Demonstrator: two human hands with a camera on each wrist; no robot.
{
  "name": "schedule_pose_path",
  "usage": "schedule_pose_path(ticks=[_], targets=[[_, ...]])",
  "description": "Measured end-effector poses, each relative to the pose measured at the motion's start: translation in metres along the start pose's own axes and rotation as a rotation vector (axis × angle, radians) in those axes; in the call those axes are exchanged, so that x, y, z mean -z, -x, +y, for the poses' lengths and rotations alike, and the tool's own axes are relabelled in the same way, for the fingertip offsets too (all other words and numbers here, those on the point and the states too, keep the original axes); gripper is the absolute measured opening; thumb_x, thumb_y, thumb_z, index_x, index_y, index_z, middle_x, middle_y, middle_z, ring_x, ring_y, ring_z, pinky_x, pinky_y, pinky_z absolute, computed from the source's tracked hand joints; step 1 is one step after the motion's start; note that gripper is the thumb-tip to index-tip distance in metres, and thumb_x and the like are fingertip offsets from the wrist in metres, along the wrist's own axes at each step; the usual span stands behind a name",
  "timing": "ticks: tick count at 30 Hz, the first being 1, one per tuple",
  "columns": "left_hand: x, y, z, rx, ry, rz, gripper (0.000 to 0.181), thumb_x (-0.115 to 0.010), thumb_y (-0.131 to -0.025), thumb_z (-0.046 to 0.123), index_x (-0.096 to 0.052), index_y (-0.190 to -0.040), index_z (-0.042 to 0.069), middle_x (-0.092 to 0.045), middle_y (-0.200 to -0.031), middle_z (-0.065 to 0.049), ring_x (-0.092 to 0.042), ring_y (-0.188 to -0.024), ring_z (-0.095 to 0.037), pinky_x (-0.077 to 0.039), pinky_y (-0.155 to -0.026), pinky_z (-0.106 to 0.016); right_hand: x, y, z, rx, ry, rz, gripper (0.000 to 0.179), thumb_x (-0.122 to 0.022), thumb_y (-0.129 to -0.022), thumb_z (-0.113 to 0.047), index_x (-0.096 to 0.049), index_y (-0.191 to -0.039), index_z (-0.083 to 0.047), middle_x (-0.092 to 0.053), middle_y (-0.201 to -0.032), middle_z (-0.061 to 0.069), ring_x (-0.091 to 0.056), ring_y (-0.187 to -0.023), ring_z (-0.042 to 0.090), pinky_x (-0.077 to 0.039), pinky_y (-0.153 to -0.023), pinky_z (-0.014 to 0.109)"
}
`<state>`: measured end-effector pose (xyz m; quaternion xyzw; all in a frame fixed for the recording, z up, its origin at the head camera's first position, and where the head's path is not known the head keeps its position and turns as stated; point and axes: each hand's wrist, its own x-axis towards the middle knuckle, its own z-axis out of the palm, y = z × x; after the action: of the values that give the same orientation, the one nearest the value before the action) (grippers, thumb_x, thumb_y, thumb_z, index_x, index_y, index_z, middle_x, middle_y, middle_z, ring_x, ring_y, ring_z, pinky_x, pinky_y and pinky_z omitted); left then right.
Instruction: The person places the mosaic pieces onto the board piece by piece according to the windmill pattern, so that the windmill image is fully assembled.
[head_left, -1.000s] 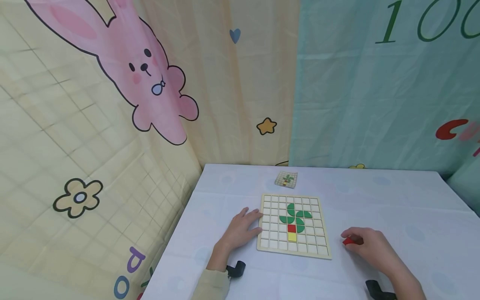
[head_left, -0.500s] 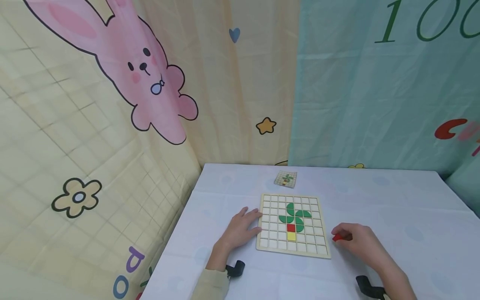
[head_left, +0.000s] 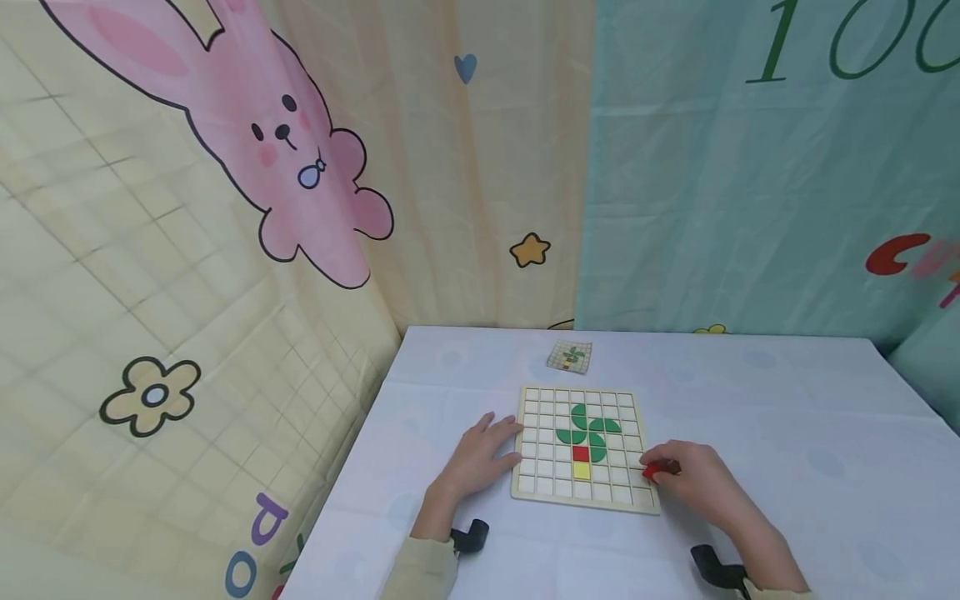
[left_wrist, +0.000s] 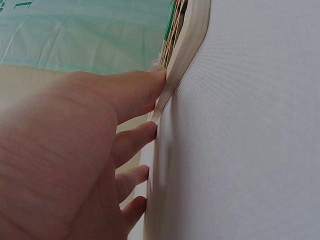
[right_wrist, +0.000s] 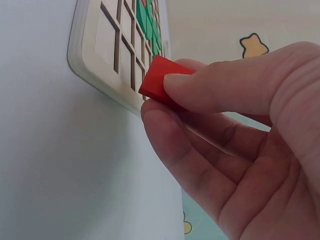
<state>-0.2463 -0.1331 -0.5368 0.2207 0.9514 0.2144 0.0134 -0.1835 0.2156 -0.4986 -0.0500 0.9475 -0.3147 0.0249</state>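
A wooden grid board (head_left: 543,487) lies on the table, with several green rounded pieces (head_left: 597,446), a red square (head_left: 581,454) and a yellow square (head_left: 581,471) set in its cells. The left hand (head_left: 478,454) rests at the board's left edge; in the left wrist view its thumb and fingertips touch the rim, fingers fairly straight. Between thumb and fingers the right hand (head_left: 693,477) pinches a red tile (right_wrist: 159,82), held by the board's right edge. The right wrist view shows that tile tilted, close to the board's corner, its far side hidden by the thumb.
Behind the board lies a small pattern card (head_left: 570,357) printed with a similar green figure on a grid. A white cloth covers the table (head_left: 787,433). Printed curtains (head_left: 465,167) hang behind and to the left.
The right hand has moved left with the red tile, from the bare cloth to the board's right edge. The left hand stays at the board, and the head view has shifted slightly.
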Motion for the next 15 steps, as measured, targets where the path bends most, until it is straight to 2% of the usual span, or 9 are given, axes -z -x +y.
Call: schedule_pose_path(ticks=[7, 15], targets=[[0.001, 0.000, 0.002, 0.013, -0.002, -0.003, 0.051, -0.061, -0.099, 0.043, -0.053, -0.147, 0.027, -0.043, -0.156, 0.005, -0.025, -0.150, -0.031, -0.028, -0.118, -0.055, -0.007, -0.004, -0.005, 0.018, -0.016, -0.019, 0.025, -0.078, -0.081, 0.004, -0.080, -0.101, -0.010, -0.069, -0.093, -0.003, -0.060, -0.084, 0.017, -0.058, -0.077, 0.040], [0.000, 0.000, 0.002, 0.017, 0.001, -0.002, 0.051, -0.061, -0.099, 0.043, -0.053, -0.147, 0.027, -0.043, -0.156, 0.005, -0.025, -0.150, -0.030, -0.027, -0.118, -0.055, -0.015, -0.007, -0.015, 0.011, -0.032, -0.005, 0.025, -0.079, -0.081, 0.004, -0.080, -0.098, -0.015, -0.065, -0.087, -0.005, -0.057, -0.080, 0.017, -0.056, -0.074, 0.034]])
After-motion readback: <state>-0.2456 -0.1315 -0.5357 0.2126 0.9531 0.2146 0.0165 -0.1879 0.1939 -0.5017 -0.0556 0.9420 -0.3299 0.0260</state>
